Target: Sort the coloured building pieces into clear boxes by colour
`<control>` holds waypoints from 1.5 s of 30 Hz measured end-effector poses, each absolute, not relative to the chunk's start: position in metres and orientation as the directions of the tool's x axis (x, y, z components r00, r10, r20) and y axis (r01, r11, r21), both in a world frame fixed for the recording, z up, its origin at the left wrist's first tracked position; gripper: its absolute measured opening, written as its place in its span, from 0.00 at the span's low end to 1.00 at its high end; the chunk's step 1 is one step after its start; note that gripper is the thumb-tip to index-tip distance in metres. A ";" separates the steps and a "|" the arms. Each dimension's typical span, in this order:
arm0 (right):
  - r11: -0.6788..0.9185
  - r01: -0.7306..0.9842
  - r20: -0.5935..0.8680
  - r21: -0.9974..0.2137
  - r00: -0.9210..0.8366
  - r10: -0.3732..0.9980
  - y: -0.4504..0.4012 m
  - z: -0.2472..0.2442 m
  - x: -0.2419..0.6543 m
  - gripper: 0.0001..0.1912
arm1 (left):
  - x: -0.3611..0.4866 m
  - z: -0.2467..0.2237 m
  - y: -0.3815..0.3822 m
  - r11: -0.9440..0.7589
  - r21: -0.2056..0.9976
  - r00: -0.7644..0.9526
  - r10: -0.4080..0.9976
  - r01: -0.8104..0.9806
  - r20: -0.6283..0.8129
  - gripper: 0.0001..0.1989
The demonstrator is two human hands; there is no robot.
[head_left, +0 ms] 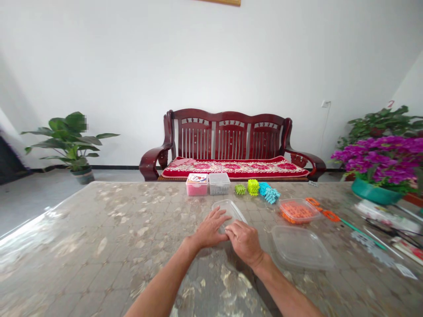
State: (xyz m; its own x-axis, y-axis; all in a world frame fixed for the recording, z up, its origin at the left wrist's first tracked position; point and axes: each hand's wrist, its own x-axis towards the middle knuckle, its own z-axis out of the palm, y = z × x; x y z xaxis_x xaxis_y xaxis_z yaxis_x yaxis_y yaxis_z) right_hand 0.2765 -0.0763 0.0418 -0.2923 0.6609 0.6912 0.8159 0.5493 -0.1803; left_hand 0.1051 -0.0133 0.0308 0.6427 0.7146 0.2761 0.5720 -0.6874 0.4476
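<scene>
Beneath the fingers (pixel 220 219), clear round-cornered plasticware (pixel 232 210)

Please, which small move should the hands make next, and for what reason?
Perhaps the right hand should lift slightly, so the near edge of the clear plastic container can be checked: this curled hand and the spread left hand cover that edge, so its state cannot be seen.

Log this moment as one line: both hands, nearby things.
Left hand: fingers spread over clear plastic | Right hand: curled at its near end, grip unclear | Farther back: pink box, grey box
</scene>
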 end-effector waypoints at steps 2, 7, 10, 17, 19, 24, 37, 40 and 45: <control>0.550 0.812 0.693 -0.195 -0.283 0.663 -0.076 0.042 0.278 0.12 | 0.105 0.028 -0.013 -0.678 0.485 0.640 0.718 0.552 0.275 0.30; 0.564 0.799 0.723 -0.209 -0.262 0.640 -0.075 0.042 0.281 0.10 | 0.107 0.017 -0.012 -0.603 0.579 0.572 0.776 0.549 0.267 0.35; 0.555 0.810 0.766 -0.188 -0.232 0.599 -0.071 0.044 0.282 0.10 | 0.115 0.014 -0.012 -0.512 0.631 0.460 0.848 0.583 0.263 0.46; 0.496 0.858 0.836 -0.135 -0.170 0.521 -0.053 0.069 0.300 0.13 | 0.141 0.027 -0.019 -0.386 0.669 0.266 0.923 0.636 0.279 0.54; 0.478 0.863 0.858 -0.162 -0.116 0.500 -0.048 0.079 0.310 0.14 | 0.143 0.031 -0.020 -0.333 0.646 0.259 0.943 0.687 0.211 0.52; 0.480 0.858 0.865 -0.185 -0.089 0.493 -0.045 0.085 0.329 0.15 | 0.141 0.035 -0.010 -0.271 0.546 0.303 0.952 0.793 0.033 0.45; 0.419 0.899 0.853 -0.129 -0.115 0.509 -0.080 0.066 0.357 0.17 | 0.140 0.067 -0.020 -0.174 0.320 0.193 0.981 0.931 -0.028 0.19; 0.444 0.884 0.873 -0.149 -0.093 0.478 -0.095 0.070 0.388 0.15 | 0.133 0.081 -0.033 -0.198 0.249 0.216 0.975 0.948 -0.047 0.18; 0.435 0.854 0.837 -0.285 0.000 0.547 -0.122 0.059 0.454 0.09 | 0.122 0.098 -0.048 -0.264 0.149 0.279 0.956 0.953 -0.092 0.18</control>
State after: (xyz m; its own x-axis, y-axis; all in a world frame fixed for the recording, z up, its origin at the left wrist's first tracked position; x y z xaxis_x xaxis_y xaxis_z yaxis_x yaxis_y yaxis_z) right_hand 0.4545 -0.1220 0.0590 0.0004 0.5467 0.8373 0.8542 0.4351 -0.2845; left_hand 0.1215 -0.0477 0.0979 0.2789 0.9560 -0.0916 0.9530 -0.2637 0.1490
